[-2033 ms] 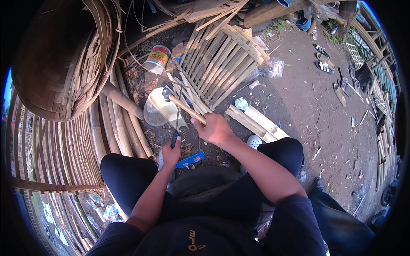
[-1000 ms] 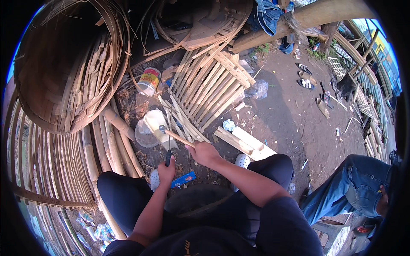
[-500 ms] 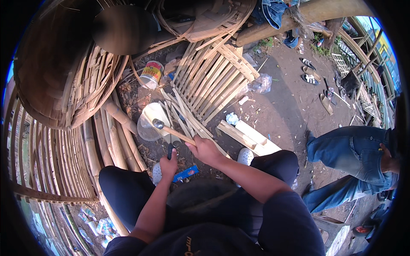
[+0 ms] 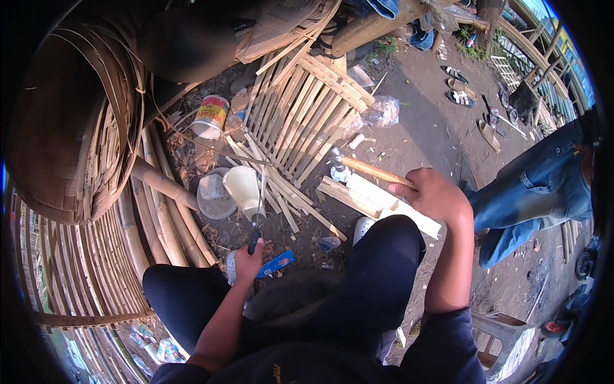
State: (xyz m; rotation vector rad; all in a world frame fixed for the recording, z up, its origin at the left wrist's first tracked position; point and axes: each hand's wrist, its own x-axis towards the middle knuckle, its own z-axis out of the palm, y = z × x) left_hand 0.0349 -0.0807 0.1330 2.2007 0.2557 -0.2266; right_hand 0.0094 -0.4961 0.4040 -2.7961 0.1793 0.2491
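My left hand [image 4: 248, 262] is closed round the dark handle of a knife [image 4: 255, 238], its thin blade pointing away from me. Beside that blade leans a pale, curved piece that looks like split bamboo [image 4: 244, 187]. In my right hand [image 4: 442, 197] is a hammer [image 4: 376, 172], gripped near the end of its wooden handle. Its metal head points left, over the near edge of the slatted panel [image 4: 307, 115]. Under the handle and my right hand lie pale wood pieces [image 4: 361, 200]. Several thin bamboo strips [image 4: 288, 195] lie between the panel and the knife.
A yellow and red can [image 4: 210, 116] stands at the far left. Large woven baskets [image 4: 64, 141] and bamboo poles [image 4: 169, 221] crowd the left side. A blue packet [image 4: 275, 264] lies by my left hand. Another person's jeans [image 4: 537, 185] are close on the right; sandals [image 4: 460, 89] lie beyond.
My right hand has swung the hammer to the right, away from the pale bamboo piece and over the wood pieces. My left hand, still holding the knife, has shifted slightly nearer to me.
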